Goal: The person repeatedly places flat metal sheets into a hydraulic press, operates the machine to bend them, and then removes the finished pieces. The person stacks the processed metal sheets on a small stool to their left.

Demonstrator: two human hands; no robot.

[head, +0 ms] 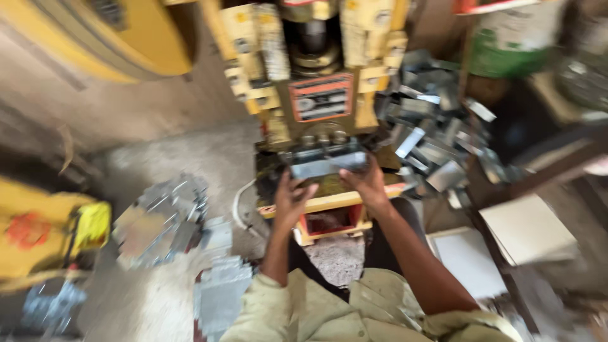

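Observation:
A flat grey metal piece (326, 166) lies across the bed of a yellow press machine (316, 69), under its ram. My left hand (292, 197) grips the piece's left end. My right hand (365, 182) grips its right end. Both arms reach forward from pale olive sleeves. The picture is blurred, so finer detail of the piece is hard to make out.
A heap of several bent metal pieces (437, 126) lies right of the press. Flat metal blanks (161, 221) are piled on the floor at left. A yellow machine part (44, 228) sits far left, pale boards (529, 231) at right, a green and white container (513, 38) behind.

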